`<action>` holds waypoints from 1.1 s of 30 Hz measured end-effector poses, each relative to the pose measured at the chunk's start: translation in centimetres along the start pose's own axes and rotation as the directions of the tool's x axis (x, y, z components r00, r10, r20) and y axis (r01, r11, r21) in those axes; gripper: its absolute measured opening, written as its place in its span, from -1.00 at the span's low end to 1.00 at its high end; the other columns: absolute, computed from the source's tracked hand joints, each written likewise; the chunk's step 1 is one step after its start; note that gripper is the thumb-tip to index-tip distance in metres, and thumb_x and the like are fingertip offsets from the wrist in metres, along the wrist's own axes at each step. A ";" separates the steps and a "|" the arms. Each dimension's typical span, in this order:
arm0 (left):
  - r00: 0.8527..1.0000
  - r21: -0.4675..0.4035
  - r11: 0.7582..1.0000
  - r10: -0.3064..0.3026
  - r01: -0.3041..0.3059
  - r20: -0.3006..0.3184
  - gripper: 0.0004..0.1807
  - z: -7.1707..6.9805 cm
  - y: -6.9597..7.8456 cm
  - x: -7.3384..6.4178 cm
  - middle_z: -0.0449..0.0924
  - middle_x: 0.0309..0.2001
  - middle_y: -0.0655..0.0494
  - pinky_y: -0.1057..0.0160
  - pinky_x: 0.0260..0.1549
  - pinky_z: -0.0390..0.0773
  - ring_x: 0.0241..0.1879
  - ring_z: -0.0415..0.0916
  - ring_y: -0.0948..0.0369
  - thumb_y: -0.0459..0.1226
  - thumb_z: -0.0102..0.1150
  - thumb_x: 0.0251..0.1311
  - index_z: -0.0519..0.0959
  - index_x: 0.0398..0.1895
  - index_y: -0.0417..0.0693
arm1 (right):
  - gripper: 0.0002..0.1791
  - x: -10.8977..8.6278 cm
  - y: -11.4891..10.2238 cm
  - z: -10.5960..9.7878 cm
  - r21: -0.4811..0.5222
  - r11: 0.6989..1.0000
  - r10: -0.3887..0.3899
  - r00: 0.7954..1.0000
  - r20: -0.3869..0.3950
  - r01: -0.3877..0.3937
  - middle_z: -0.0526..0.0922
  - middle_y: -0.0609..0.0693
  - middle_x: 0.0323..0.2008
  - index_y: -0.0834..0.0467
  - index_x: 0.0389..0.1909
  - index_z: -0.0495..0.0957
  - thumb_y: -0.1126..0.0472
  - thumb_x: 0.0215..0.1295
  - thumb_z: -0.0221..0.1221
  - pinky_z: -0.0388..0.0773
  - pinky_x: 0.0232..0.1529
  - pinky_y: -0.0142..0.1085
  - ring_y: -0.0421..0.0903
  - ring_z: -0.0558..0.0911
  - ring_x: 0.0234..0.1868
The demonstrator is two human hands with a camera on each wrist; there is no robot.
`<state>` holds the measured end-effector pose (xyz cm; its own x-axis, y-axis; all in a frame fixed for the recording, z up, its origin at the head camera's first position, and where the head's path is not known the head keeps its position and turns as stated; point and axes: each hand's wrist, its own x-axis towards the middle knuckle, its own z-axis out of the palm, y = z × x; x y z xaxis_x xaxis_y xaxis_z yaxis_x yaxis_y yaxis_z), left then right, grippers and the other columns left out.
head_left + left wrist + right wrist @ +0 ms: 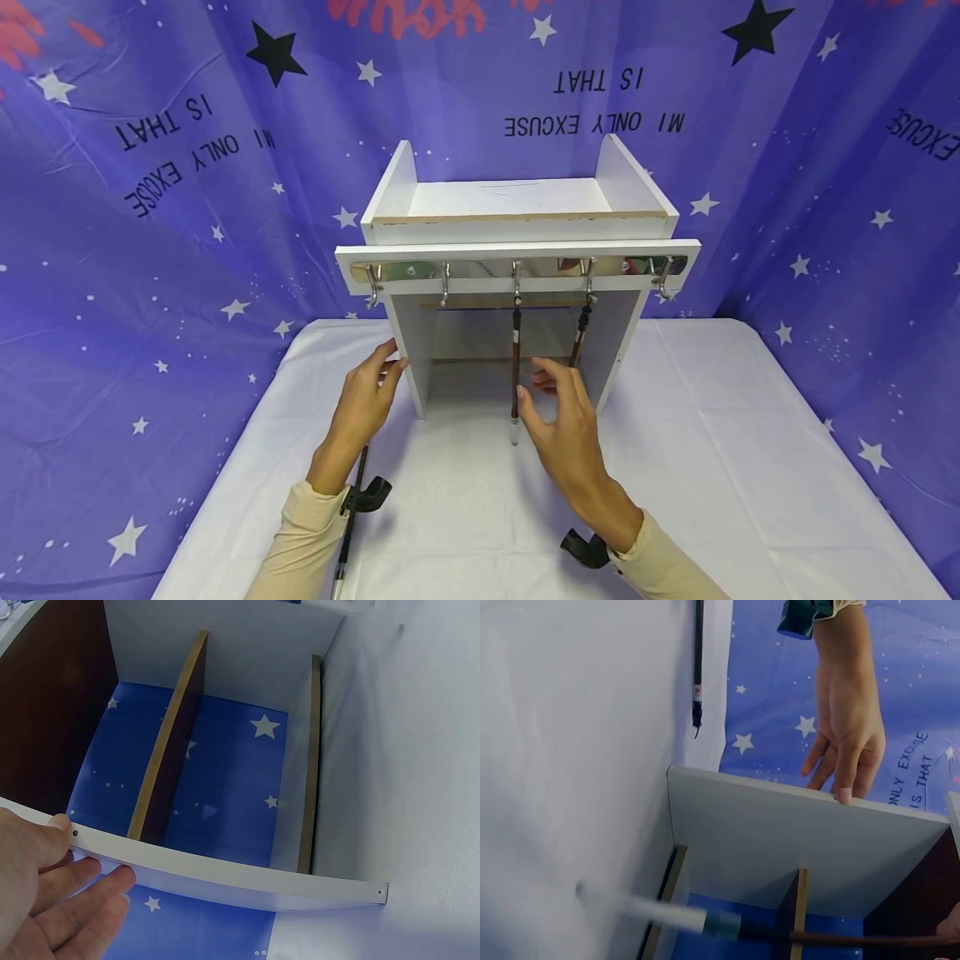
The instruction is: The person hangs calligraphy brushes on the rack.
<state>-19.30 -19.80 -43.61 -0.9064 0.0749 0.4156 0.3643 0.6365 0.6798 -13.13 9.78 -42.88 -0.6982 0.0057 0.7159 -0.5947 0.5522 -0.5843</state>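
A white wooden shelf rack [525,229] stands on the table, with a row of metal hooks on its front rail [480,287]. From the middle hook hangs a brown-handled calligraphy brush [516,358], its white tip down and blurred in the right wrist view. Another brush [581,329] hangs one hook to the right. My right hand [566,425] is just beside the middle brush, thumb and fingers apart, thumb tip close to the handle. My left hand [363,400] rests on the left side panel [225,866], thumb on its front edge, fingers loose along the outer side.
Another brush [348,525] lies on the white tablecloth [450,517] at the left, partly under my left forearm. Black wrist-camera mounts [367,496] sit on both wrists. A purple star-patterned curtain [480,100] hangs behind and at the sides.
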 end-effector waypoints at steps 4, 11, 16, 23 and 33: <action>1.000 -0.006 1.000 0.005 -0.005 0.000 -0.56 0.0 -0.1 0.0 0.63 0.32 -0.13 -0.17 0.04 0.73 0.10 0.73 -0.11 -0.20 0.11 0.60 0.50 0.44 -0.09 | -0.49 -0.1 0.1 -1.0 -0.020 0.999 -0.033 0.999 -0.036 0.033 0.61 0.11 -0.06 0.22 0.27 0.52 0.35 0.33 0.39 0.65 0.03 -0.28 0.00 0.67 -0.04; 1.000 -0.015 1.000 0.002 -0.002 0.002 -0.57 0.0 0.1 0.1 0.62 0.33 -0.12 -0.17 0.05 0.73 0.10 0.73 -0.11 -0.22 0.11 0.60 0.50 0.45 -0.08 | -0.64 0.6 1.4 -3.3 -0.036 0.987 -0.162 0.974 -0.160 0.158 0.63 0.19 -0.11 0.33 0.09 0.62 0.38 0.29 0.35 0.56 0.08 -0.43 0.05 0.64 -0.08; 1.000 -0.020 1.000 -0.003 0.003 0.002 -0.57 0.0 0.1 0.1 0.61 0.34 -0.11 -0.17 0.06 0.72 0.11 0.73 -0.10 -0.22 0.11 0.60 0.50 0.45 -0.06 | -0.67 1.3 2.6 -5.4 -0.080 0.987 -0.151 0.962 -0.229 0.136 0.64 0.27 -0.09 0.36 0.05 0.64 0.39 0.27 0.36 0.45 0.18 -0.53 0.13 0.63 -0.03; 1.000 -0.020 1.000 0.003 -0.003 0.000 -0.57 0.0 0.1 0.2 0.62 0.32 -0.12 -0.16 0.05 0.73 0.11 0.73 -0.11 -0.22 0.11 0.60 0.51 0.44 -0.09 | -0.63 1.7 4.4 -7.4 -0.122 0.991 -0.083 0.958 -0.275 0.051 0.65 0.31 -0.07 0.38 0.05 0.64 0.46 0.20 0.40 0.37 0.19 -0.54 0.21 0.61 0.00; 1.000 -0.017 1.000 -0.009 0.009 0.004 -0.56 0.0 0.3 0.1 0.62 0.32 -0.12 -0.15 0.05 0.73 0.10 0.73 -0.10 -0.23 0.12 0.60 0.50 0.45 -0.08 | -0.54 2.0 6.4 -9.3 -0.142 0.986 0.051 0.975 -0.218 -0.084 0.61 0.29 0.08 0.37 0.21 0.54 0.38 0.32 0.36 0.46 0.19 -0.53 0.15 0.61 0.12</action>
<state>-19.25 -19.64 -43.39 -0.9106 0.0724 0.4069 0.3595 0.6243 0.6935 -14.64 21.10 -41.60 -0.6240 0.2157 0.7511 -0.4715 0.6625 -0.5820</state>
